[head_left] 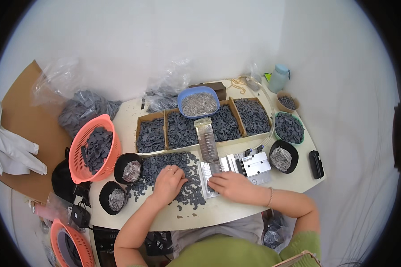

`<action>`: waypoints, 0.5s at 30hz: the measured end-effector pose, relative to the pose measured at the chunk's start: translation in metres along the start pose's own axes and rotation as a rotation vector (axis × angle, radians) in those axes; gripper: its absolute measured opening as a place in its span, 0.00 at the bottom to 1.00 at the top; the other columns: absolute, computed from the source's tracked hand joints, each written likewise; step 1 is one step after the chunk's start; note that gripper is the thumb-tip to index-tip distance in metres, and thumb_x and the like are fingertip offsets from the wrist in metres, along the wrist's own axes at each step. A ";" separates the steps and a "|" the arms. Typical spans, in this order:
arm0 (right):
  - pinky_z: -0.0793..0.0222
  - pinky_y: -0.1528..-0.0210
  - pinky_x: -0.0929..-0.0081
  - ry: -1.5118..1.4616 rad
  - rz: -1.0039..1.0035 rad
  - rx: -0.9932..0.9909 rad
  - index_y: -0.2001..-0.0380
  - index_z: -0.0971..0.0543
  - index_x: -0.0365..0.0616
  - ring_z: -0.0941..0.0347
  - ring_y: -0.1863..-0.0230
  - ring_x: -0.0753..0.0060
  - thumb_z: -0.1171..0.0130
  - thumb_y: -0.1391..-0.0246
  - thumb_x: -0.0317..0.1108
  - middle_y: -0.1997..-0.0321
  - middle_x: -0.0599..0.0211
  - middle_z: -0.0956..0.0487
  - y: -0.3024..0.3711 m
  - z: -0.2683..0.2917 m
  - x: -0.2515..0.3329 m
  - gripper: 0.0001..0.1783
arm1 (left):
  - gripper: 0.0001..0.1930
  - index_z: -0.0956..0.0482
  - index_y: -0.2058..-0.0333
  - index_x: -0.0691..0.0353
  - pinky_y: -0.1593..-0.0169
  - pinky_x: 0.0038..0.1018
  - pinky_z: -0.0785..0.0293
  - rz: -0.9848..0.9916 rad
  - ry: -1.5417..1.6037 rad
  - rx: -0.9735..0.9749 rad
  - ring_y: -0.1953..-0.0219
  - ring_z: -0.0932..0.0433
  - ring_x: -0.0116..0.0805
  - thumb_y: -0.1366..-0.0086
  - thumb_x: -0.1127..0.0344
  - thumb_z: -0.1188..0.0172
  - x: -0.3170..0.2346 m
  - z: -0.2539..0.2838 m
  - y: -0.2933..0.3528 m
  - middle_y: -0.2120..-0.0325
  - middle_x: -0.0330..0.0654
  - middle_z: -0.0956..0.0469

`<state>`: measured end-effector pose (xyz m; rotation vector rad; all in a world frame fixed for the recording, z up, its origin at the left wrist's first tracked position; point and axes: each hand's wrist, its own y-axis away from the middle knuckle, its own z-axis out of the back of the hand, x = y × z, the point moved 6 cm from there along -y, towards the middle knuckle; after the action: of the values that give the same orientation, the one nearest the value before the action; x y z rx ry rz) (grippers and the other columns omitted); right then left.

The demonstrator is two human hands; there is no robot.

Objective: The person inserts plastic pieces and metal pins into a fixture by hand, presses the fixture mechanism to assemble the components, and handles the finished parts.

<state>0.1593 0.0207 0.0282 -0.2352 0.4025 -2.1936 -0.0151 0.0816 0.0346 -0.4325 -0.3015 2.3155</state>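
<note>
My left hand (168, 183), with a ring on one finger, rests on the spread pile of small dark grey parts (153, 165). Its fingers are bent together, and whatever is in them is too small to make out. My right hand (232, 186) lies over the silver metal fixture (208, 193), fingers closed at its slotted plate and hiding what they hold. A clear channelled chute (206, 140) slopes down to that plate from behind. Joined on the right side is a metal block (257, 165) with black fittings and an air hose.
Behind the pile stand cardboard trays (166, 129) of grey parts and a blue bowl (219, 107) of metal pins. Black bowls (116, 165) (100, 198) flank the left, another black bowl (296, 155) the right. A coral basket (116, 149) sits left; a black case (316, 164) lies right.
</note>
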 end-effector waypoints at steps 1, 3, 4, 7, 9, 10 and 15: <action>0.28 0.51 0.70 -0.117 -0.047 -0.003 0.57 0.22 0.40 0.26 0.50 0.64 0.47 0.55 0.28 0.51 0.62 0.23 0.003 0.000 -0.009 0.19 | 0.07 0.26 0.73 0.61 0.63 0.35 0.30 0.012 0.171 -0.050 0.66 0.28 0.44 0.50 0.71 0.36 -0.003 -0.003 -0.003 0.70 0.42 0.27; 0.27 0.52 0.67 -0.366 -0.232 -0.022 0.57 0.22 0.40 0.25 0.53 0.57 0.47 0.55 0.23 0.52 0.59 0.22 0.000 0.011 -0.039 0.18 | 0.06 0.27 0.71 0.62 0.65 0.34 0.27 -0.018 0.388 -0.151 0.66 0.25 0.45 0.49 0.75 0.39 -0.022 -0.003 -0.007 0.69 0.44 0.26; 0.27 0.52 0.67 -0.419 -0.281 -0.107 0.58 0.22 0.40 0.24 0.55 0.55 0.47 0.55 0.21 0.53 0.58 0.22 -0.004 0.022 -0.049 0.17 | 0.06 0.27 0.70 0.62 0.64 0.34 0.27 -0.049 0.330 -0.152 0.66 0.25 0.45 0.49 0.75 0.41 -0.032 -0.010 -0.008 0.69 0.44 0.26; 0.27 0.55 0.65 -0.494 -0.350 -0.131 0.60 0.22 0.41 0.24 0.57 0.55 0.48 0.52 0.22 0.57 0.59 0.22 -0.013 0.028 -0.057 0.14 | 0.09 0.25 0.67 0.64 0.65 0.30 0.25 -0.167 0.120 -0.113 0.64 0.24 0.41 0.50 0.74 0.45 -0.063 -0.025 -0.009 0.67 0.43 0.25; 0.27 0.57 0.64 -0.457 -0.299 -0.121 0.63 0.21 0.42 0.25 0.59 0.55 0.46 0.52 0.25 0.60 0.61 0.22 -0.021 0.023 -0.051 0.11 | 0.13 0.24 0.65 0.68 0.63 0.29 0.24 -0.254 -0.046 -0.066 0.61 0.24 0.40 0.52 0.72 0.45 -0.073 -0.035 -0.004 0.63 0.46 0.25; 0.27 0.58 0.64 -0.427 -0.274 -0.117 0.64 0.21 0.42 0.25 0.59 0.56 0.45 0.52 0.25 0.62 0.62 0.22 -0.026 0.020 -0.046 0.10 | 0.15 0.24 0.63 0.69 0.62 0.29 0.24 -0.268 -0.102 -0.091 0.61 0.24 0.41 0.52 0.72 0.45 -0.078 -0.036 0.000 0.62 0.47 0.25; 0.27 0.63 0.64 -0.307 -0.156 -0.099 0.67 0.21 0.45 0.24 0.64 0.59 0.45 0.54 0.27 0.69 0.65 0.23 -0.064 -0.002 -0.031 0.09 | 0.21 0.26 0.56 0.74 0.51 0.33 0.26 -0.301 -0.275 -0.134 0.51 0.26 0.49 0.50 0.71 0.45 -0.095 -0.030 0.018 0.54 0.54 0.26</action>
<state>0.1303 0.0819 0.0486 -0.6674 0.3298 -2.2431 0.0481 0.0041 0.0213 -0.1201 -0.6150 2.0621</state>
